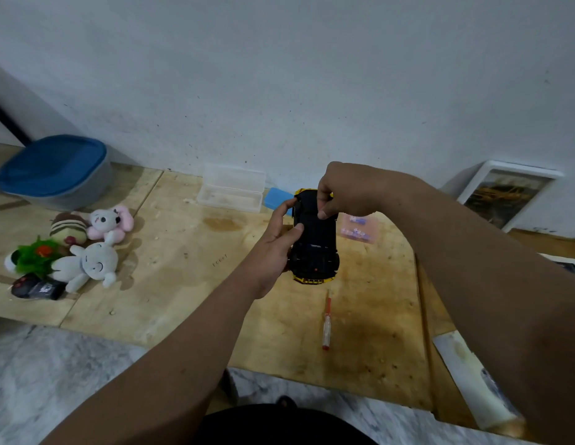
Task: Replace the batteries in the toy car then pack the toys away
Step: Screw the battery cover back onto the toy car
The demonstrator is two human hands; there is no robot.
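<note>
The yellow toy car (316, 248) is held upside down above the wooden board (183, 284), its black underside facing me. My left hand (276, 242) grips the car's left side, thumb on the underside. My right hand (340, 191) curls over the car's far end, thumb and fingers pressing on the black underside. A red-handled screwdriver (326, 322) lies on the board just below the car. A clear packet of batteries (358, 229) lies to the right of the car. Several plush toys (87, 252) are piled at the left.
A grey tub with a blue lid (55, 171) stands at the back left. An open clear plastic box (231, 189) and a blue lid (278, 197) sit by the wall. A framed picture (504, 194) leans at the right. A dark toy (37, 289) lies beside the plush.
</note>
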